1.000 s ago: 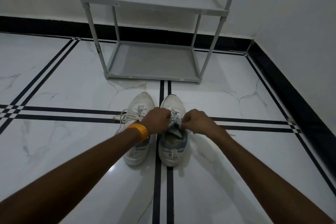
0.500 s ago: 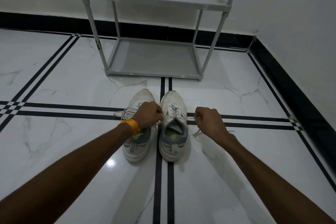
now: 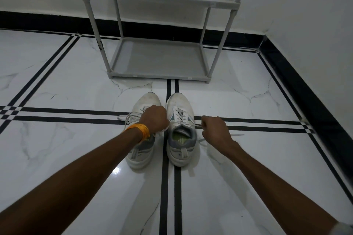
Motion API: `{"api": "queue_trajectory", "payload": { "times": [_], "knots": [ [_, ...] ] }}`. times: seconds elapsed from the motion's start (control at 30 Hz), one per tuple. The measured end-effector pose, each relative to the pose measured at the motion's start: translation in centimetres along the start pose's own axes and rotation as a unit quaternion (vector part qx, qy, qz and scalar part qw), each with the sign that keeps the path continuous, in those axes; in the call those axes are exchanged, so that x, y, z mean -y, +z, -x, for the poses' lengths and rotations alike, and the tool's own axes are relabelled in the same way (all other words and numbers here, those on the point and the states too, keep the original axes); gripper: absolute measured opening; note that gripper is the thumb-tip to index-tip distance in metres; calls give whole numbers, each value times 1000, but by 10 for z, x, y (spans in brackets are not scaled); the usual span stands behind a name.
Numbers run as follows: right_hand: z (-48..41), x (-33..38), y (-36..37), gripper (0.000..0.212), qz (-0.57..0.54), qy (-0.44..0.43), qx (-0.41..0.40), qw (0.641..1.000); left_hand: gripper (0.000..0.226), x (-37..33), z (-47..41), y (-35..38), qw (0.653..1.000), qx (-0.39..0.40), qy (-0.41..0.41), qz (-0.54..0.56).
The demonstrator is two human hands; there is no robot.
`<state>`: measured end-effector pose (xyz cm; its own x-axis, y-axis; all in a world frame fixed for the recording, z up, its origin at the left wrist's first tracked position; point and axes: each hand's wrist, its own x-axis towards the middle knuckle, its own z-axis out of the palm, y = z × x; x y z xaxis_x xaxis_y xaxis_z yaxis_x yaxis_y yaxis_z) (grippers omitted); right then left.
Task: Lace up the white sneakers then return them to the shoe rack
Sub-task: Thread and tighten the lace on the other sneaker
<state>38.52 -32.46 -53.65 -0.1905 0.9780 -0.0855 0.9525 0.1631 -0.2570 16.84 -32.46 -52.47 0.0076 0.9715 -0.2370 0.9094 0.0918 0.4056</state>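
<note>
Two bare forearms reach forward from the bottom edge over a glossy white marble-look floor (image 3: 57, 86) crossed by paired black inlay lines. Compared with half a second ago, the hands have drawn slightly further apart, and the lace between them now runs taut across the right shoe.

The left hand (image 3: 153, 119), with an orange thread band (image 3: 140, 129) at its wrist, is closed into a fist over the lace area of the left white low-top sneaker with grey heel trim (image 3: 142, 150), gripping one end of the white shoelace (image 3: 182, 124). The right hand (image 3: 214, 129) is also closed into a fist, just to the right of the right white sneaker with a grey collar and greenish insole (image 3: 180, 139), pinching the other end of that lace, whose loose tail trails on the floor beyond the wrist. The right sneaker lies between the two hands; the left one sits under the left hand, its own laces spilling out to the hand's left.

Beyond the hands and the toe caps stands a grey plastic two-tier shoe rack (image 3: 158, 59) against the white wall with a black skirting. Small marks on the rack's front rails are too tiny to read; no brand is legible on the shoes.
</note>
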Motion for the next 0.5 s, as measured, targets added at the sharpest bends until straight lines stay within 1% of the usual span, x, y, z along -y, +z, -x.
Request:
{"api": "queue_trajectory", "payload": {
  "times": [0.17,0.23,0.27,0.3,0.33,0.4,0.43,0.5],
  "knots": [
    [0,-4,3,13,-12,2,11,1000,25,3,2,3,1000,-1,7,-18],
    [-2,-4,-3,14,-58,21,35,997,24,4,2,3,999,-7,9,-31],
    [-4,-4,-10,15,-116,41,54,991,23,5,2,2,999,-1,9,-32],
    [-4,-5,-19,14,-196,65,78,975,22,6,0,-1,1000,11,7,-26],
    [-3,-6,-29,12,-281,84,103,951,21,7,0,-5,1000,23,4,-16],
    [1,-6,-45,11,-425,99,142,888,21,5,1,-11,999,37,-1,-5],
    [1,-4,-47,12,-478,100,149,860,23,2,3,-13,999,38,3,-6],
    [2,6,-45,13,-539,87,150,824,28,-5,6,-13,1000,17,5,-7]
  ]
}}
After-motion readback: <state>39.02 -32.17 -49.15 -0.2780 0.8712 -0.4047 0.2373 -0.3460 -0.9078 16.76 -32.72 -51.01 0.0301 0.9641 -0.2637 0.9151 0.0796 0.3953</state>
